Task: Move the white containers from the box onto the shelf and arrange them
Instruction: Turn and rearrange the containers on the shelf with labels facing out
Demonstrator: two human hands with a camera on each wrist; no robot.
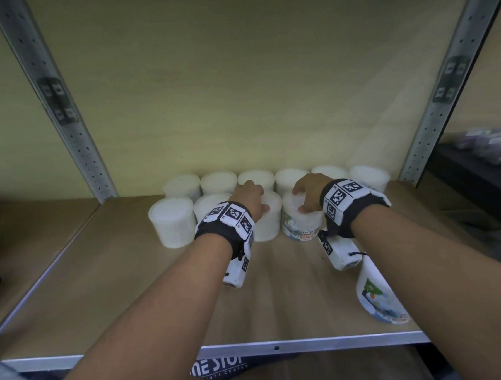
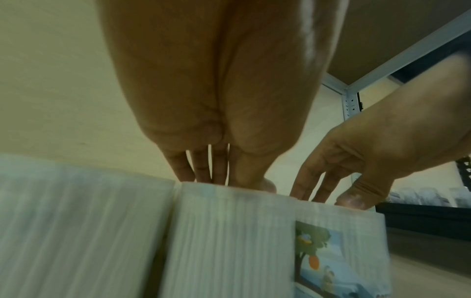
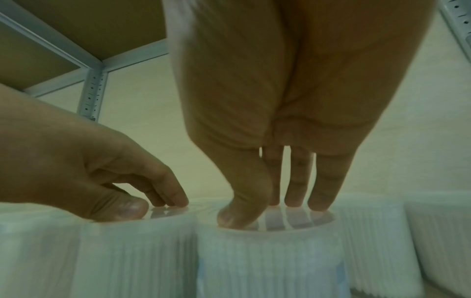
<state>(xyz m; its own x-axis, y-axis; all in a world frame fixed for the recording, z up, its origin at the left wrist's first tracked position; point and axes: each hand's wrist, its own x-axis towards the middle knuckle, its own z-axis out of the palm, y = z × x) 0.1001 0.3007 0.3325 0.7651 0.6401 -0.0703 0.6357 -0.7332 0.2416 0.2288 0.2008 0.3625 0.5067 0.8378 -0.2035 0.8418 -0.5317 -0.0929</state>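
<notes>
Shelf: a wooden board (image 1: 109, 287) with a metal front edge, between two perforated metal uprights.
Back row: six white containers (image 1: 219, 182) stand side by side against the back wall.
Front row: four more stand just before them; the leftmost (image 1: 172, 222) stands clear of both hands.
Left hand: the left hand (image 1: 248, 200) rests on top of the third front container (image 1: 267, 226), fingers bent down onto the lid and thumb at its near rim.
Right hand: the right hand (image 1: 309, 194) sits on the labelled container (image 1: 302, 225), which stands touching the third one; fingertips press the lid, thumb at the near rim.
Lying container: one more labelled container (image 1: 378, 295) lies on its side near the shelf's front right, under the right forearm.
Head view only: shows both rows, the lying container and the coded wristbands; the fingertips are hidden behind the knuckles.
Left wrist view: shows the left hand's fingers (image 2: 201, 171) reaching down behind the top edge of the ribbed white wall, and the tree-and-orange picture label (image 2: 321, 256) on the neighbouring container.
Right wrist view: shows the right hand's fingertips (image 3: 318, 201) and thumb planted on the clear lid (image 3: 275, 221), with their reflections, and the left hand (image 3: 84, 175) touching the next lid.
Grip: neither hand wraps a container's side in any view; both bear on the tops.
</notes>
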